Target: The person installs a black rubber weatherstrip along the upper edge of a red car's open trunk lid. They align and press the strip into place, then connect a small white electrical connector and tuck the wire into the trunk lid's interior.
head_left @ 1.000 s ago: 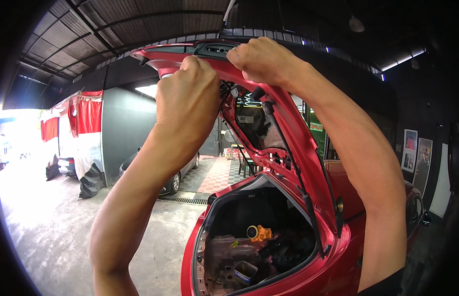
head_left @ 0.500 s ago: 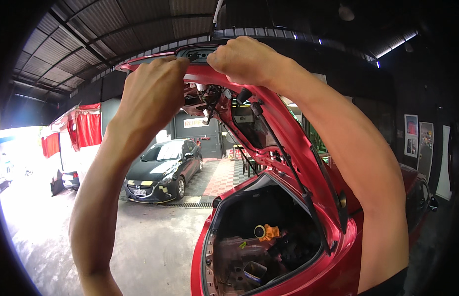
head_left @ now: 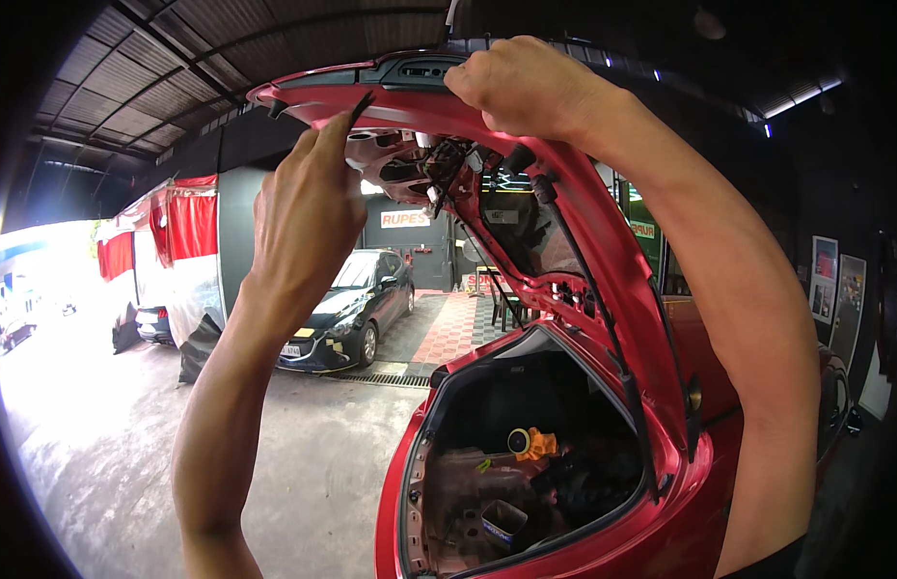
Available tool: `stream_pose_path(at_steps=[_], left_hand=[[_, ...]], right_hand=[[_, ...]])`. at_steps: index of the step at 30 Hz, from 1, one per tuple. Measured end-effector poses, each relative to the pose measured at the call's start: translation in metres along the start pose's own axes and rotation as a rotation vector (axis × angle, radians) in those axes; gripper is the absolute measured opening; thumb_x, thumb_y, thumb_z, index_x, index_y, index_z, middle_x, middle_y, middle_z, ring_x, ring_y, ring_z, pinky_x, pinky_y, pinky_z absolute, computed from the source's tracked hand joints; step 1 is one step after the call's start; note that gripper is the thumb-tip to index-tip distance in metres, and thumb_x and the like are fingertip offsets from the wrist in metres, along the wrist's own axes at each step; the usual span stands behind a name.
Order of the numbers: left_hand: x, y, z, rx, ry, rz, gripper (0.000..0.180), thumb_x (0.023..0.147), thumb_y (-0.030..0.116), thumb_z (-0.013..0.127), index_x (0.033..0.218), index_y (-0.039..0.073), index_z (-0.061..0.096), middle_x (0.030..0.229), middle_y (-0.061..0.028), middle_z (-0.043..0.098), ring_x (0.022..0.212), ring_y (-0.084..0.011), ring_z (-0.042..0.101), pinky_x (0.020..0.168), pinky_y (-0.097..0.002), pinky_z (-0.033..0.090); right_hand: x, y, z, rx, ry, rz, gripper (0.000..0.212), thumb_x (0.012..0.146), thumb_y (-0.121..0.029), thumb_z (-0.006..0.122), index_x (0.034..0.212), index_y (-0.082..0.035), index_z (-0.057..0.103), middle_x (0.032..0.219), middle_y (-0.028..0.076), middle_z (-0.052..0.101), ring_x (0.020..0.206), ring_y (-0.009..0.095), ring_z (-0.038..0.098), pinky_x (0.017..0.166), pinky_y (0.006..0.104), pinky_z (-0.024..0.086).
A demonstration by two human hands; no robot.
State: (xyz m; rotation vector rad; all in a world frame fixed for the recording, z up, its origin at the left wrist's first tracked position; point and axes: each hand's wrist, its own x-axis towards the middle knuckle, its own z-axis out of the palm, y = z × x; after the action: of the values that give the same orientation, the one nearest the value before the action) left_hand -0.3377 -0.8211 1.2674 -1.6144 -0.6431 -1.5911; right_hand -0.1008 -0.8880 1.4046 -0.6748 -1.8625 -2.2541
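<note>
Above me stands the raised red tailgate (head_left: 651,357) of a car. My left hand (head_left: 309,217) is just below its top edge, fingers pinched on a thin black pointed piece (head_left: 363,106) whose exact kind I cannot make out. Beside the fingers of my right hand (head_left: 530,87) lies a dark slotted recess (head_left: 420,72) along that edge. The right hand is curled closed against the edge; anything within its fingers is hidden. Under the tailgate, bare metal openings and a bundle of dark wiring (head_left: 448,164) show.
A black gas strut (head_left: 584,280) props the tailgate. In the open trunk (head_left: 468,405) lie an orange tool with a round pad (head_left: 532,443) and a small open container (head_left: 503,521). A dark car (head_left: 362,309) is parked beyond, near red curtains (head_left: 190,222).
My left hand has come down from the recess, and the black piece in it now shows clearly. My right hand stays at the edge. The whole view has shifted slightly.
</note>
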Motion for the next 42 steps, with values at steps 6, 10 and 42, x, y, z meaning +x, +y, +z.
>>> stream_pose_path(at_steps=[6,10,42], left_hand=[[0.008,-0.002,0.002,0.098,0.032,0.037,0.046,0.095,0.005,0.063,0.14,-0.001,0.061,0.116,-0.0242,0.073,0.088,-0.0444,0.076,0.076,-0.0546,0.061],[0.011,0.012,0.002,0.16,-0.013,0.017,0.039,0.094,0.006,0.065,0.132,-0.003,0.061,0.114,-0.0248,0.073,0.088,-0.0444,0.077,0.073,-0.0526,0.063],[0.018,-0.005,0.012,-0.281,0.1,-0.027,0.038,0.096,0.005,0.064,0.133,-0.002,0.068,0.112,-0.0238,0.074,0.097,-0.0449,0.074,0.085,-0.0515,0.059]], right_hand=[[0.003,-0.003,-0.003,0.023,-0.061,0.035,0.006,0.079,-0.001,0.068,0.084,0.001,0.066,0.077,0.022,0.072,0.078,0.04,0.076,0.073,0.0507,0.062],[0.001,-0.001,0.001,0.033,-0.019,0.019,0.006,0.079,0.0,0.068,0.085,0.001,0.067,0.076,0.021,0.072,0.078,0.04,0.076,0.073,0.051,0.063],[0.001,-0.002,-0.001,0.001,-0.033,-0.029,0.011,0.078,-0.003,0.074,0.086,-0.001,0.067,0.078,0.018,0.074,0.08,0.039,0.077,0.074,0.0499,0.063]])
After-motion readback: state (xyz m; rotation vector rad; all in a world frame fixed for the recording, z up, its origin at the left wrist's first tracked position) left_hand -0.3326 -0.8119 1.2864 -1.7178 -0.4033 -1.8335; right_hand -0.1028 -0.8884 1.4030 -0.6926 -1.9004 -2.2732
